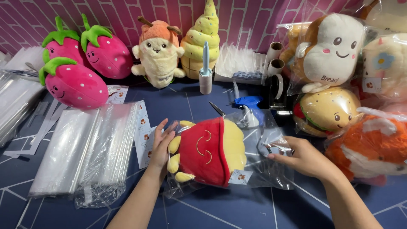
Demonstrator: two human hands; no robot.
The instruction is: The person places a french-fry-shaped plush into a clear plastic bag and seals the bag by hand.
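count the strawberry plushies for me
3, all at the back left: two strawberry plushies side by side against the brick wall, one in front of them. The bagged toys at right could hide more.

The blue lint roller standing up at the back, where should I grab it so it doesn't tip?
Probably best around the slim blue handle of the lint roller, coming straight down from above. It stands upright on its white roll, with the orange plush and ice-cream plush close behind, so the top and front are the free sides. Lift it straight up.

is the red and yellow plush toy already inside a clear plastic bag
Yes, the red and yellow plush toy lies inside the clear plastic bag, with the left hand and right hand on it.
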